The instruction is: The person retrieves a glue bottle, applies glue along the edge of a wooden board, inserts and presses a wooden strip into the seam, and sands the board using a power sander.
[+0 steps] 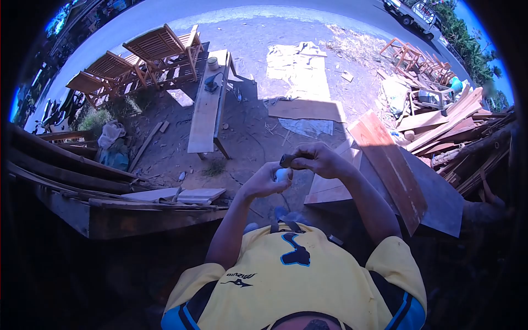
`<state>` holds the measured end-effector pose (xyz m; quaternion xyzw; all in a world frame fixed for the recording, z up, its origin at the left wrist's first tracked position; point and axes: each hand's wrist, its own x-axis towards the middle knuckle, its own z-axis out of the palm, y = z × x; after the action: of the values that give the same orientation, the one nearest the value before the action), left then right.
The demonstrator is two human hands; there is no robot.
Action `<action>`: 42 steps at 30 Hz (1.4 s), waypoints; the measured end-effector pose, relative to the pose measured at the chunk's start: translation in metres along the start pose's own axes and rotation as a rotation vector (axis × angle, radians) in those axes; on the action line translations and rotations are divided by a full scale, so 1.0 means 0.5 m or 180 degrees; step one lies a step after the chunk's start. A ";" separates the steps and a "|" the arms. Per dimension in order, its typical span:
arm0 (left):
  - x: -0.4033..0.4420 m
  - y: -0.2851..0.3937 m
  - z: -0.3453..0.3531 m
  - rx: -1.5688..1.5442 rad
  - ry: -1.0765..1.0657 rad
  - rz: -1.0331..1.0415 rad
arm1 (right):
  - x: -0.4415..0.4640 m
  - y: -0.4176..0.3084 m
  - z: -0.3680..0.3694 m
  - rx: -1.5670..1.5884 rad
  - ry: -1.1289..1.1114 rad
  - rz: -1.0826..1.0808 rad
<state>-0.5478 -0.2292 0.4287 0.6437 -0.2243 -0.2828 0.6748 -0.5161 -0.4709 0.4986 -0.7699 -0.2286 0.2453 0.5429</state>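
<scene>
In front of my chest, my left hand [264,181] is closed around a small white, rounded object [282,175]. Its kind I cannot make out, since the fingers cover most of it. My right hand [322,159] pinches a small dark brown piece [286,160] between thumb and fingers. That piece sits just above the white object; whether the two touch is unclear. Both forearms are raised, and the hands are close together over the dirt ground.
Ahead stands a narrow wooden bench [204,121] carrying a dark power tool [211,83] and a can [213,63]. Wooden chairs [157,44] line the back left. Long boards [388,165] lean at right beside piled timber [456,121]. Planks [201,194] lie at near left.
</scene>
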 end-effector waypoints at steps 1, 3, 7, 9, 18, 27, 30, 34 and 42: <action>-0.002 0.001 0.000 0.0096 0.0005 0.0013 | -0.003 -0.007 0.007 -0.0291 0.0116 -0.0022; 0.000 0.005 0.016 0.0302 0.0383 0.0296 | -0.008 -0.022 0.017 -0.0587 0.0236 -0.0044; 0.006 -0.001 0.050 0.1622 0.2079 0.1242 | -0.014 -0.031 0.029 -0.0865 0.0810 0.0303; 0.007 -0.011 0.057 0.1728 0.2234 0.1471 | -0.014 -0.024 0.032 -0.0821 0.0979 0.0326; -0.015 -0.039 0.048 -0.0916 0.1000 0.0578 | -0.005 0.017 0.057 0.0577 0.0867 0.0033; 0.003 -0.009 0.074 -0.0881 0.1444 0.0511 | -0.007 -0.020 0.083 -0.0695 0.1525 -0.0434; 0.021 -0.023 0.082 -0.0846 0.1660 0.0587 | 0.009 -0.003 0.086 -0.1247 0.1844 -0.0965; 0.032 -0.028 0.107 -0.1208 0.1870 0.0583 | 0.029 0.002 0.114 -0.0406 0.2193 -0.0636; 0.034 -0.033 0.110 -0.1367 0.1772 0.0386 | 0.027 0.021 0.095 -0.0361 0.2115 -0.0710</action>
<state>-0.5734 -0.2818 0.4151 0.5251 -0.0050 -0.0967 0.8455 -0.5343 -0.4316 0.4730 -0.8069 -0.1355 -0.0924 0.5674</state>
